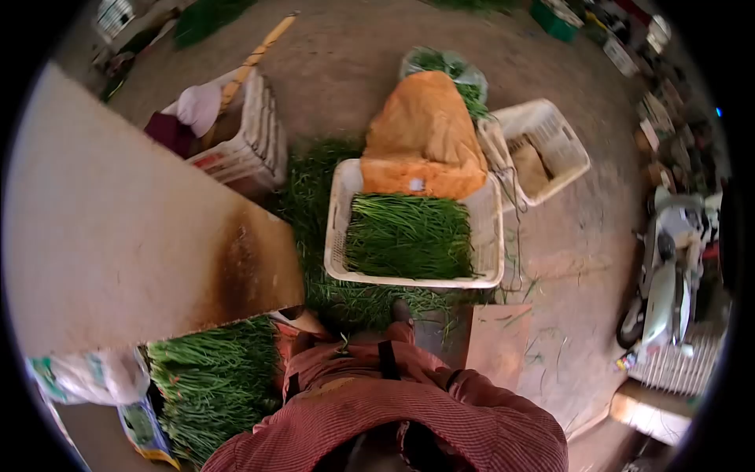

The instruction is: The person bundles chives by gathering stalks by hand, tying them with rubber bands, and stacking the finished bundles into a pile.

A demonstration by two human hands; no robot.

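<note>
Neither of my hands shows; my red sleeves run down and back toward the bottom of the view. In front of my feet stands a white plastic crate holding long green stalks laid side by side. An orange cloth covers the crate's far edge and bulges up behind it. Loose green stalks lie on the floor to the crate's left. At my lower left is a large pile of green stalks.
A big pale board with a rusty corner juts in from the left. Stacked crates hold a pink hat. Another white crate stands at the back right. A scooter is at far right, a flat board nearer.
</note>
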